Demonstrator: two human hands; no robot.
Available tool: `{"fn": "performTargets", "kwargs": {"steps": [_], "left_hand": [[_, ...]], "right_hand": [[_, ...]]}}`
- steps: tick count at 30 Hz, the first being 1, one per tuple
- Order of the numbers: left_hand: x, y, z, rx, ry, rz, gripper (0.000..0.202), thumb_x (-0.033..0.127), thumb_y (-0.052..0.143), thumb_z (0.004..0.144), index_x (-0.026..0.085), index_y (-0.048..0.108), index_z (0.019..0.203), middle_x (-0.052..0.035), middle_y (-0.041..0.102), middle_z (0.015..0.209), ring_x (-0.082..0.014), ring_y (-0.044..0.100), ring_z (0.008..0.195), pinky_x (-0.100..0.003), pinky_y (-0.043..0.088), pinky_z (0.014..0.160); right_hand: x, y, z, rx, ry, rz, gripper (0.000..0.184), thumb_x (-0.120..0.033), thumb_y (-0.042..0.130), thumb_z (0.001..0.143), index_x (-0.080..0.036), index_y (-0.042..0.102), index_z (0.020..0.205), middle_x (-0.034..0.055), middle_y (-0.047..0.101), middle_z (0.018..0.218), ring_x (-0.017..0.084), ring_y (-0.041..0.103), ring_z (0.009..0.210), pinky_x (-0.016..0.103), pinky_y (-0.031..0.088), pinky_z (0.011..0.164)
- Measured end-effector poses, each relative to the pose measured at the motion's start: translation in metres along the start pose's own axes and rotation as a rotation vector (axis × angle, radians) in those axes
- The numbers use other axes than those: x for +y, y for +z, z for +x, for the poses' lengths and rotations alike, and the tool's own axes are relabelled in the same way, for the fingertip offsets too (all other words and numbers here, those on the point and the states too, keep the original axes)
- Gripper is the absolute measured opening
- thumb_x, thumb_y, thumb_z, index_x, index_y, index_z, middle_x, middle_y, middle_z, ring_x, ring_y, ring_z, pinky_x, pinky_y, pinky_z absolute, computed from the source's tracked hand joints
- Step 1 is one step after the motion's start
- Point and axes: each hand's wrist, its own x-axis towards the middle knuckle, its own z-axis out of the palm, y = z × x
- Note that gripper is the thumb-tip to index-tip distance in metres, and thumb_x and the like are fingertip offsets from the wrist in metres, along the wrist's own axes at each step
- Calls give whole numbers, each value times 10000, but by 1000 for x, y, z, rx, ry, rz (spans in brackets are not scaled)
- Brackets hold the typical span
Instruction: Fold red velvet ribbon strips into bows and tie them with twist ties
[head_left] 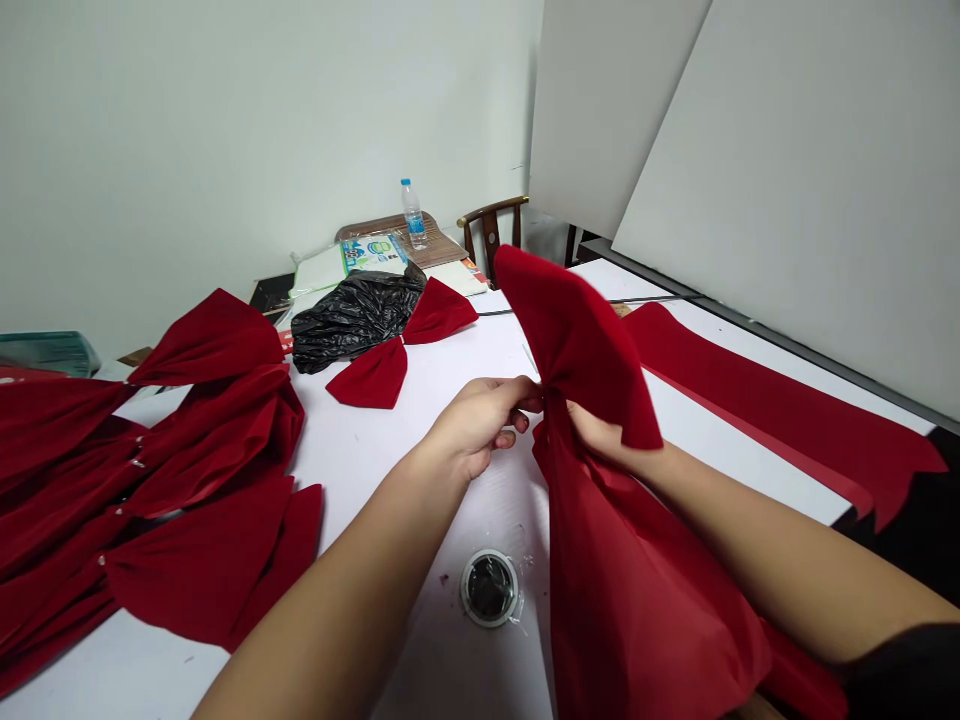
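Note:
Above the white table I hold a large piece of red velvety fabric (585,340), bunched to a narrow waist. Its top fans out upward, while a long tail hangs down toward me. My left hand (499,415) pinches the gathered waist from the left, thumb and index finger pressed together there. Behind the cloth, my right hand (596,428) grips the same gather; the fabric hides most of its fingers. Below my hands, a roll of clear tape (489,588) lies flat on the table.
Several red fabric bows (202,540) are piled at the left. A smaller red bow (405,340) rests against a black plastic bag (352,315). Flat red fabric (757,390) stretches along the right. A water bottle (413,215) and a wooden chair (491,225) stand behind.

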Motion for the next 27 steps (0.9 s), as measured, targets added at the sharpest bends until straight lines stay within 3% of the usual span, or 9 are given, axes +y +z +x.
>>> {"fn": "performTargets", "kwargs": {"steps": [3, 6, 9, 11, 18, 27], "left_hand": [[5, -5, -2, -14, 148, 188, 153, 270, 668, 826, 122, 651, 791, -52, 650, 819, -53, 476, 542, -185, 274, 412], [7, -14, -2, 91, 585, 560, 130, 259, 628, 900, 145, 678, 937, -55, 699, 912, -100, 594, 694, -211, 447, 564], [4, -25, -1, 199, 1072, 937, 218, 157, 524, 956, 181, 697, 1087, -63, 713, 1071, -136, 656, 903, -237, 506, 706], [1, -30, 1, 185, 1245, 1089, 230, 156, 529, 974, 193, 706, 1115, -63, 712, 1102, -142, 672, 954, -243, 521, 749], [-3, -33, 4, 172, 1419, 1188, 146, 212, 580, 991, 177, 718, 1019, -38, 759, 992, -136, 696, 905, -253, 548, 811], [0, -39, 1, 195, 1523, 1333, 124, 193, 599, 978, 176, 718, 1009, -34, 775, 967, -132, 705, 848, -243, 532, 732]], "right_hand": [[-2, 1, 4, 52, -69, 57, 201, -320, 767, 810, -184, 654, 714, 43, 638, 685, 175, 582, 642, 307, 502, 636], [-7, 2, 7, 66, 30, 234, 264, -345, 862, 729, -172, 663, 727, 37, 652, 691, 166, 602, 629, 286, 504, 598], [-11, 3, 10, 73, 120, 322, 331, -395, 915, 655, -169, 713, 787, 49, 695, 748, 172, 636, 649, 280, 523, 594], [-14, 3, 11, 56, 160, 365, 380, -431, 942, 596, -171, 720, 762, 48, 694, 727, 171, 636, 633, 277, 528, 583], [-15, 5, 12, -29, 241, 376, 469, -505, 966, 488, -173, 672, 640, 41, 663, 642, 156, 603, 572, 270, 509, 566], [-9, 4, 12, -129, 231, 349, 499, -585, 915, 579, -167, 716, 764, 74, 702, 742, 208, 676, 716, 300, 555, 627]]}}
